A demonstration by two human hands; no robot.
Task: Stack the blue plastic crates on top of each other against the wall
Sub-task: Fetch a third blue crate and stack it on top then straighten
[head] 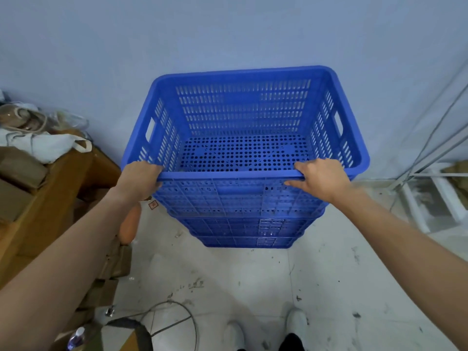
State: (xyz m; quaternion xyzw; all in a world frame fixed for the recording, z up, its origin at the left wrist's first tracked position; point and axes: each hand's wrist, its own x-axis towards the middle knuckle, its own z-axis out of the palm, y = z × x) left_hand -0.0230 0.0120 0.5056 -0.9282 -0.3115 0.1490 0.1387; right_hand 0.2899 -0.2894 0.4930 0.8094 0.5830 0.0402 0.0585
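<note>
Lower crates (243, 231): mostly hidden beneath top crate (243, 122), count unclear | small floor label (153, 205): unreadable | bottle (76, 338): cut by bottom edge | shoes (266, 330) (toes only visible)

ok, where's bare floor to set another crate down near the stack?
Free: the tiled floor between the blue crate stack and the white shoes, running right toward the white frame. Crowded: the left side, with cardboard boxes, a cloth bag and a loose cable.
</note>
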